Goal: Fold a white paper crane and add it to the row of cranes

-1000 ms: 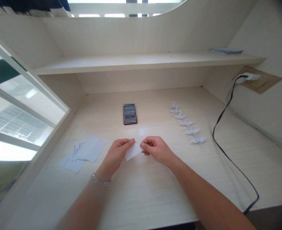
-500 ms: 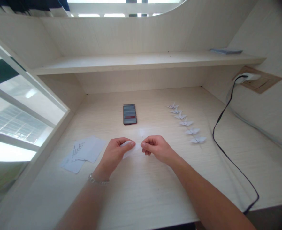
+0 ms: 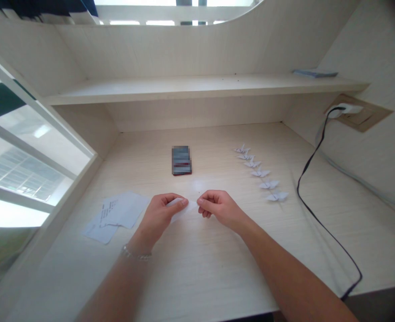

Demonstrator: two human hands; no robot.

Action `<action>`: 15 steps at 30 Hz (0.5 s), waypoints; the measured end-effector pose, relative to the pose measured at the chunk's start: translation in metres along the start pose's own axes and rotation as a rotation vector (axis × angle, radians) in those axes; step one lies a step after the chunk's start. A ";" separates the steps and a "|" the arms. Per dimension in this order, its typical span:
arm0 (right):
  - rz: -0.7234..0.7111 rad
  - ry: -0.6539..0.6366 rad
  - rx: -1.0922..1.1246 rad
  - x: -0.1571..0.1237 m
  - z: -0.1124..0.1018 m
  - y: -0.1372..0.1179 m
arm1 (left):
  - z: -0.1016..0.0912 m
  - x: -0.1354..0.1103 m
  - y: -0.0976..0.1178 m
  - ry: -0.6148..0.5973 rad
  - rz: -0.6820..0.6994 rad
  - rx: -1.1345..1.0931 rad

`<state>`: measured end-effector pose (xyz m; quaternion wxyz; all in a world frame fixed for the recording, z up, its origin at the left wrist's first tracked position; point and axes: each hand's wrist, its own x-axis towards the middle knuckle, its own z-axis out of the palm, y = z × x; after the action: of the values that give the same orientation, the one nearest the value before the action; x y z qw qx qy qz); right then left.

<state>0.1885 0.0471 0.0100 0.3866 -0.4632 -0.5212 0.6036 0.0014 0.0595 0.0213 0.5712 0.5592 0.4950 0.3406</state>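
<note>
A small folded piece of white paper is held just above the desk between my two hands. My left hand pinches its left part between thumb and fingers, covering some of it. The thumb and forefinger of my right hand close on the pointed right tip. To the right, several white folded paper cranes stand in a slanting row. On the left lie overlapping sheets of white paper, one with printed lines.
A dark, blurred-out rectangular object lies beyond my hands. Along the right runs a black cable from a plug in the wall socket. A shelf crosses the back, with a flat bluish item on it.
Hardly anything differs. Both hands keep their pinch on the folded paper; the view has shifted very slightly.
</note>
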 end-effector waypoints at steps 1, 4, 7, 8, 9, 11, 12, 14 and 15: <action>-0.005 -0.004 -0.017 0.000 0.001 0.001 | 0.000 0.000 0.000 -0.009 0.007 0.011; -0.023 0.019 -0.062 -0.001 0.002 0.002 | 0.001 0.000 -0.001 -0.024 0.005 0.033; -0.030 0.014 -0.064 -0.001 0.001 0.002 | 0.001 0.001 0.000 -0.018 0.014 0.052; -0.021 -0.004 -0.058 -0.001 0.000 0.002 | 0.001 0.001 0.000 -0.012 0.015 0.059; -0.009 -0.021 -0.053 0.000 -0.002 0.002 | 0.001 0.001 0.001 -0.004 0.012 0.066; 0.008 -0.030 -0.052 0.001 -0.006 0.002 | 0.000 0.001 0.001 0.015 -0.006 0.070; 0.010 -0.020 -0.053 0.001 -0.007 0.001 | 0.000 0.001 0.001 0.024 -0.016 0.065; -0.003 -0.001 -0.054 0.001 -0.008 0.001 | -0.001 0.001 0.001 0.035 -0.027 0.048; -0.012 -0.002 -0.058 0.001 -0.008 0.001 | 0.000 0.001 0.001 0.035 -0.027 0.041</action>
<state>0.1961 0.0502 0.0087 0.3761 -0.4704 -0.5417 0.5864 0.0013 0.0605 0.0221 0.5554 0.5578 0.5195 0.3324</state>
